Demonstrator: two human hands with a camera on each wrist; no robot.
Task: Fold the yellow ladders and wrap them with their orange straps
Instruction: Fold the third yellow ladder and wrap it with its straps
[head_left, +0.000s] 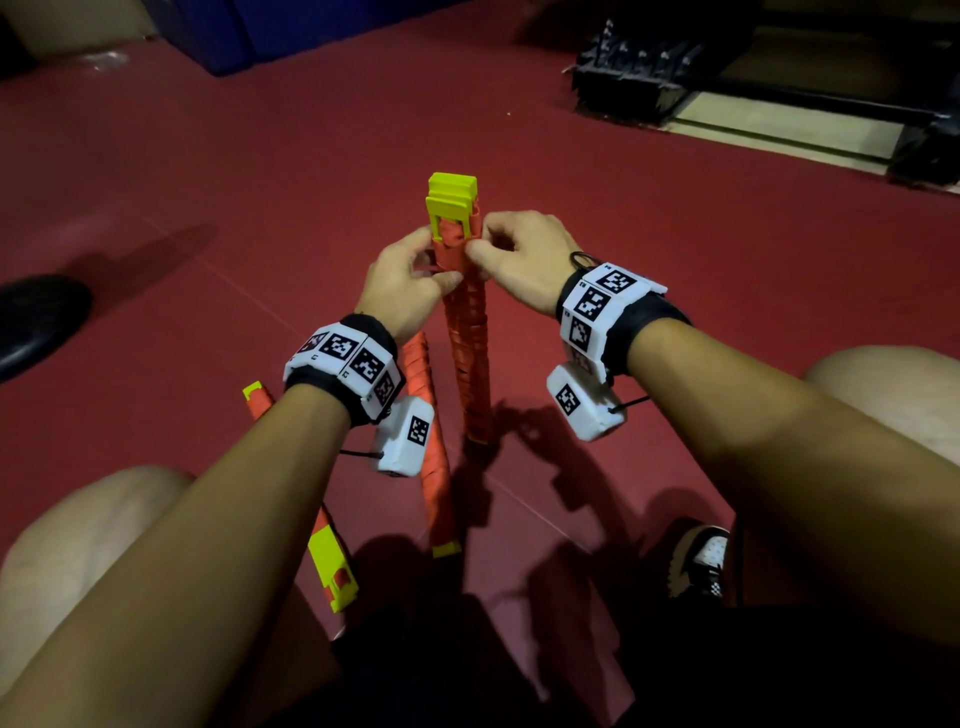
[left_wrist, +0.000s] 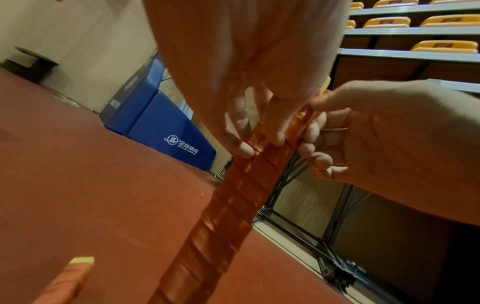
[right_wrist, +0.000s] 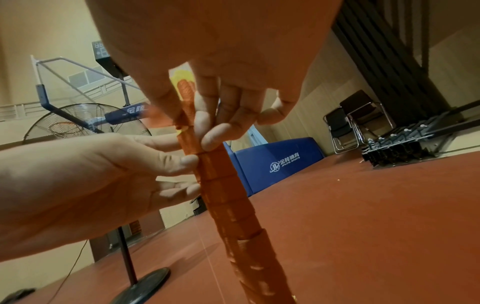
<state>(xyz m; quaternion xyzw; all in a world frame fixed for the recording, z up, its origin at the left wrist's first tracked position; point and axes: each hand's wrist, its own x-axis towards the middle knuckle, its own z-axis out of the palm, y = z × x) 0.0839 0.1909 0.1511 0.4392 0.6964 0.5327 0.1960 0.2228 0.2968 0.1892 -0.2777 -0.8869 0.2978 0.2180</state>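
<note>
A folded ladder (head_left: 451, 200) stands upright on the red floor (head_left: 208, 171) between the person's knees, its yellow end on top and its length spiralled in orange strap (head_left: 470, 332). Both hands work just below that yellow end. The left hand (head_left: 405, 283) has its fingers (left_wrist: 240, 144) curled on the wrap from one side, thumb pressing the front. The right hand (head_left: 519, 260) pinches the strap at the top, its fingers (right_wrist: 207, 127) clamped on the orange band. A bit of loose strap seems to stick out near the left fingers, though it is blurred.

The likely risk is slack. If either pinch eases before the strap's end is tucked or fastened, the top turns may spring loose and the spiral below could unwind down the ladder. The bundle rests only on its bottom end, so a sideways tug could tip it or let it skid on the floor. It could then fall onto the two wrapped ladders (head_left: 434, 457) lying just beside it. How the strap's end fastens cannot be told from here, so a weak tuck may not hold.
</note>
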